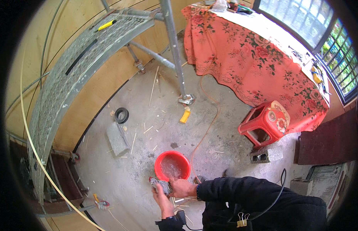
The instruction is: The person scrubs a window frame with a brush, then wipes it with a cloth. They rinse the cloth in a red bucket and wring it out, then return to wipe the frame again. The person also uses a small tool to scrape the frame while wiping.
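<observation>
A crumpled grey cloth (165, 186) with a small red bit at its left end is between my two hands, at the near left rim of a red basin (158, 164). My right hand (182, 188) is closed round the cloth's right side. Against its left and lower side my left hand (162, 199) grips it, with the fingers partly hidden. Water shows inside the basin, which stands on the concrete floor. Whether the cloth is a rag or a glove cannot be made out.
A metal scaffold platform (77, 63) curves along the left, its post (174, 50) reaching the floor. On the right are a red stool (269, 121), a hollow block (272, 154) and a cloth-covered table (240, 57). A grey block (117, 138), black tape roll (121, 115) and orange cord (209, 134) lie about.
</observation>
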`<action>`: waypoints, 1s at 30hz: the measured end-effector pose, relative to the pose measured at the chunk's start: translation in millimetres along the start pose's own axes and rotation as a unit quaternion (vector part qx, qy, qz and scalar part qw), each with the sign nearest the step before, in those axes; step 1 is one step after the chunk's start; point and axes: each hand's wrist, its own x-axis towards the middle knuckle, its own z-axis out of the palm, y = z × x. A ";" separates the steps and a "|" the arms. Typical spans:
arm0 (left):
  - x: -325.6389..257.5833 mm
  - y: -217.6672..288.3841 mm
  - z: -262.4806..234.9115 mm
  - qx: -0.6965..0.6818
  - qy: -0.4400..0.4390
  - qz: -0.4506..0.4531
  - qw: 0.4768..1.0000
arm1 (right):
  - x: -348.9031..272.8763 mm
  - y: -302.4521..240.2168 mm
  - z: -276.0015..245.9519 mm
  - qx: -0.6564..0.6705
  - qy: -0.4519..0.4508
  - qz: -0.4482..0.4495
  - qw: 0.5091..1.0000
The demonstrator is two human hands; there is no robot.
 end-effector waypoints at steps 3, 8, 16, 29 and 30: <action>-23.3 -19.0 19.6 0.039 -0.071 0.003 0.997 | -34.7 10.5 -16.5 -0.013 0.022 -0.011 1.000; -58.8 -35.8 47.9 0.123 -0.166 -0.031 0.978 | -118.3 39.8 -65.6 0.028 0.022 0.000 0.999; -171.3 -55.9 109.6 -0.014 -0.368 -0.072 0.927 | -286.8 96.5 -125.1 0.223 0.097 0.056 0.968; -303.0 -107.4 270.3 0.087 -0.624 -0.122 0.767 | -533.6 137.2 -149.3 0.190 0.440 0.074 0.875; -313.0 -111.1 285.8 0.100 -0.630 -0.129 0.760 | -542.6 139.3 -151.6 0.185 0.464 0.080 0.863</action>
